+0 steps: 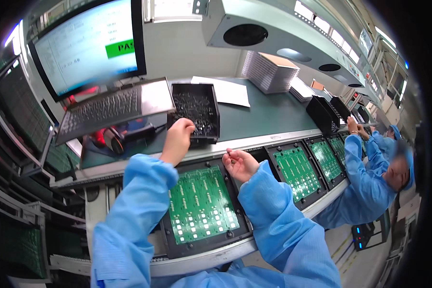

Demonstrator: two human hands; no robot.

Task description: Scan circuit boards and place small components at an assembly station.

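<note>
White squares [192,224] dotted the green board [199,194], black parts [193,104] seemingly pending — left hand [178,139] narrowed at the bin [217,115], right hand [241,165] pinching something dark.

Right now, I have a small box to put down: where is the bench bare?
The widest bare patch of green bench top lies between the parts bin and the black bins, in front of the white sheet and pale stack. It is crowded leftward: keyboard, parts bin, left hand. Framed circuit boards and the right hand crowd the front.
</note>
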